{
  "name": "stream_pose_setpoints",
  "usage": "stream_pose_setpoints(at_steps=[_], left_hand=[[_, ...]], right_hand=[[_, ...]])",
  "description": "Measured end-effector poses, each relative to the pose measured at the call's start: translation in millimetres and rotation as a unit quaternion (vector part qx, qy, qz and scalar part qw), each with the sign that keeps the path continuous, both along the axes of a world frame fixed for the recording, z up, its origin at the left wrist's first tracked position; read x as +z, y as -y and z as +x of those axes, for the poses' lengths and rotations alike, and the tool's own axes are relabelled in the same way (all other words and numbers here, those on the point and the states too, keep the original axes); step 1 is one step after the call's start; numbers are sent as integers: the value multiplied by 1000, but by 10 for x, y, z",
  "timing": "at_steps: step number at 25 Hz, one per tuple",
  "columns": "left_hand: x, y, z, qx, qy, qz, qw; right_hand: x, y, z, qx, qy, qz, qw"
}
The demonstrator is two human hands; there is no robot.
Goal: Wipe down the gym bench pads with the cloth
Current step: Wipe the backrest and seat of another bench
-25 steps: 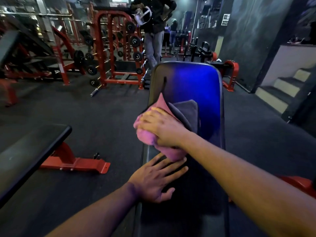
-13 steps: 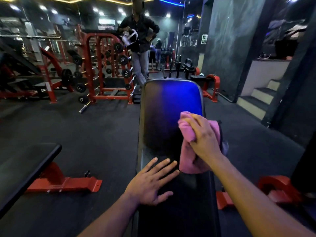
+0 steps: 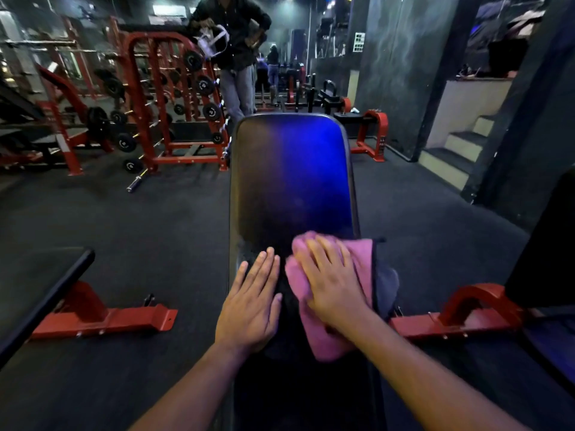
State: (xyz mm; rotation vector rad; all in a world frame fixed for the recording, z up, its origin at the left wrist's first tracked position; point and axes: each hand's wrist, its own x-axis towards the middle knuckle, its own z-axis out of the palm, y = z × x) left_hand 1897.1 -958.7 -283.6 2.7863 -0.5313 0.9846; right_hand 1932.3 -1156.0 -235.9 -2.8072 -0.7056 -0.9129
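Note:
A long black bench pad (image 3: 289, 181) runs away from me down the middle of the view, with blue light shining on its far half. A pink cloth (image 3: 326, 337) with a grey underside lies on the pad's near right part. My right hand (image 3: 333, 281) presses flat on the cloth with straight fingers. My left hand (image 3: 252, 300) rests flat on the bare pad just left of the cloth, fingers together and pointing away from me.
Another black bench (image 3: 40, 290) with a red base (image 3: 105, 318) stands at the left. A red frame (image 3: 460, 315) lies on the floor at the right. A red weight rack (image 3: 174, 98) and a standing person (image 3: 236, 57) are beyond the pad. Steps (image 3: 457, 150) rise at far right.
My right hand has drawn the cloth down the pad toward me, from the pad's right side to its near part. My left hand now sits close beside the cloth.

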Motion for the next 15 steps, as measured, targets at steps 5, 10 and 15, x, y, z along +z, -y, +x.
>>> stream_pose_setpoints(at_steps=[5, 10, 15], left_hand=[[-26, 10, 25, 13, 1, 1, 1000], [-21, -1, 10, 10, 0, 6, 1000], [-42, 8, 32, 7, 13, 5, 1000]], right_hand=[[14, 625, 268, -20, -13, 111, 994], [527, -5, 654, -87, 1, 100, 991], [-181, 540, 4, 120, 15, 13, 993]])
